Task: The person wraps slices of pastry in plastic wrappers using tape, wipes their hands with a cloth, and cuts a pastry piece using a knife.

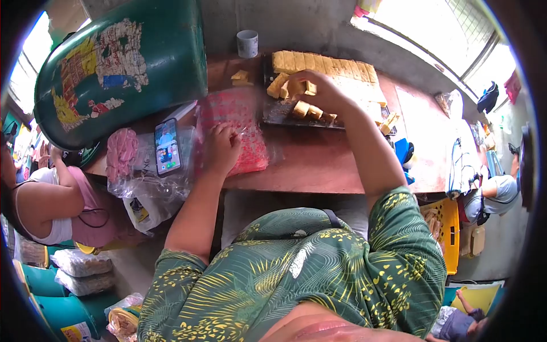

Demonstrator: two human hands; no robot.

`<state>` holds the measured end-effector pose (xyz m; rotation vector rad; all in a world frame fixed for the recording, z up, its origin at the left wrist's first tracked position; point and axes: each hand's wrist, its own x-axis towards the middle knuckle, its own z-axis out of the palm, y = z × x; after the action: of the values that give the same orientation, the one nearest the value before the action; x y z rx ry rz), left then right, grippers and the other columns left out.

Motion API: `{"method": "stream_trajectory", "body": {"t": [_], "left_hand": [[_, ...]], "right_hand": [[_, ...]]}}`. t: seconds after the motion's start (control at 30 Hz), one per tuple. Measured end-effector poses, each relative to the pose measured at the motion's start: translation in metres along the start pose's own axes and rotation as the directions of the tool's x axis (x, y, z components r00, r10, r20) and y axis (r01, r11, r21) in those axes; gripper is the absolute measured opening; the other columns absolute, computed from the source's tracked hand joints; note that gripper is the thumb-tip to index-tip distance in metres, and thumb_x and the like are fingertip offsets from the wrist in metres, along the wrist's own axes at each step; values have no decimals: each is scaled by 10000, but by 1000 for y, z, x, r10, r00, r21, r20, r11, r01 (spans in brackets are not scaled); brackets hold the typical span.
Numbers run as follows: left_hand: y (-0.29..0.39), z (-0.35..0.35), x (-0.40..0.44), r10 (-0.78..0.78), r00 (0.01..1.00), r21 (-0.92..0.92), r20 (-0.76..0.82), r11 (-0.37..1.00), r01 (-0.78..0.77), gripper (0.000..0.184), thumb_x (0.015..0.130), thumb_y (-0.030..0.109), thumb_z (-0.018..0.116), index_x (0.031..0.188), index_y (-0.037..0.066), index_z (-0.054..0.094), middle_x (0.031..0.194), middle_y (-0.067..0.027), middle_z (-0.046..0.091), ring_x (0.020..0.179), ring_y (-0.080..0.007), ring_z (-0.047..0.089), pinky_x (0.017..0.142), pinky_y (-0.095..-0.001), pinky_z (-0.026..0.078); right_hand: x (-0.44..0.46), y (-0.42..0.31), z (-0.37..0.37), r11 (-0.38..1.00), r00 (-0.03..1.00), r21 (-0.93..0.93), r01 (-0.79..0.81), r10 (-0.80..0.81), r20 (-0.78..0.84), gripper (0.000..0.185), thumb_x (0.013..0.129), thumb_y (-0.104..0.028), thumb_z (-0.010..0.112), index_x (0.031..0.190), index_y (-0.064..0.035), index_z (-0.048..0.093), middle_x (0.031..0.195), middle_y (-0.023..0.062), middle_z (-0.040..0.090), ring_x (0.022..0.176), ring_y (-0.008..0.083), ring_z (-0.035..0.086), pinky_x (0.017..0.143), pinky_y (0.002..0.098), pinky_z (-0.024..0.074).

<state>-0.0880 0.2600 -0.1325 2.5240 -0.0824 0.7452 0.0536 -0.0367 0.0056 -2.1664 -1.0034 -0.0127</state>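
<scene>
Green barrel [162, 57] and phone [167, 149] near red-printed plastic [251, 149]

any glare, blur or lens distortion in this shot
Head view: the upper-right window is largely blown out to white; the green drum carries a soft sheen; the red plastic looks blurred along its upper edge; the lens bows the scene inside a dark rounded border.

Left hand [224, 147] palm down, fingers curled; right hand [319, 92] farther forward, fingers bent, arm [377, 154] outstretched.
</scene>
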Motion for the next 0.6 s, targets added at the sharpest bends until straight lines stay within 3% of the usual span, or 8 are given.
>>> {"method": "stream_trajectory", "body": {"t": [0.03, 0.07, 0.13, 0.23, 0.33, 0.37, 0.47, 0.6], "left_hand": [[-2, 2, 0, 7, 1000, -9, -8, 1000, -7, 137, 904, 179, 720, 906, 46, 686, 1246, -165, 692, 1210, -376, 614, 1065, -481, 477], [-3, 3, 0, 17, 1000, -17, -14, 1000, -17, 138, 903, 179, 722, 900, 46, 686, 1240, -163, 695, 1198, -373, 621, 1052, -479, 487], [-5, 4, 0, 39, 999, 9, -19, 999, -39, 132, 896, 177, 722, 905, 49, 694, 1232, -153, 702, 1205, -366, 621, 1057, -474, 490], [-3, 2, 1, 60, 998, 4, -18, 998, -60, 137, 895, 178, 732, 893, 48, 689, 1213, -154, 707, 1178, -366, 632, 1025, -478, 505], [-1, 1, 3, 78, 997, 14, -18, 997, -78, 197, 884, 226, 769, 872, 56, 672, 1218, -148, 695, 1158, -365, 640, 997, -484, 514], [0, 1, 2, 73, 997, 19, -12, 997, -72, 211, 880, 239, 777, 871, 59, 667, 1223, -145, 690, 1157, -365, 640, 996, -484, 515], [1, 3, 3, 90, 996, 65, -11, 994, -89, 248, 863, 275, 799, 887, 66, 668, 1229, -135, 683, 1152, -361, 636, 1005, -476, 508], [-10, 8, 6, 71, 997, 89, 18, 993, -72, 227, 866, 255, 788, 933, 52, 711, 1192, -133, 699, 1123, -361, 636, 1005, -467, 504]], "right_hand": [[-10, 18, -1, 990, 992, 138, 39, -21, -128, 532, 892, -100, 808, 1383, -94, 603, 1302, 92, 681, 1257, 200, 617, 1090, 369, 486], [-23, 29, -5, 885, 984, 462, -55, 126, -123, 566, 914, -72, 793, 1426, -81, 554, 1374, 92, 628, 1309, 208, 578, 1101, 346, 477], [-57, 54, -15, 801, 966, 598, 16, 141, -215, 542, 944, -58, 765, 1434, -64, 532, 1402, 100, 592, 1333, 210, 553, 1099, 345, 475], [-103, 91, -23, 820, 920, 569, -55, 263, -291, 556, 924, -64, 780, 1426, -84, 543, 1376, 105, 604, 1322, 213, 552, 1086, 356, 482], [-134, 93, -34, 922, 850, 193, -335, 385, -360, 600, 888, -75, 805, 1429, -116, 547, 1364, 126, 609, 1291, 243, 571, 1063, 379, 498], [-143, 91, -34, 938, 858, -102, -331, 254, -447, 655, 857, -90, 825, 1444, -145, 542, 1307, 155, 642, 1222, 286, 617, 1041, 406, 516], [-149, 69, -38, 909, 874, -120, -400, 339, -348, 691, 872, -112, 832, 1486, -142, 516, 1307, 166, 659, 1216, 282, 637, 1063, 390, 506], [-145, 69, -31, 890, 849, -121, -439, 367, -380, 719, 857, -166, 858, 1493, -155, 522, 1274, 161, 685, 1200, 291, 655, 1041, 412, 528]]}}
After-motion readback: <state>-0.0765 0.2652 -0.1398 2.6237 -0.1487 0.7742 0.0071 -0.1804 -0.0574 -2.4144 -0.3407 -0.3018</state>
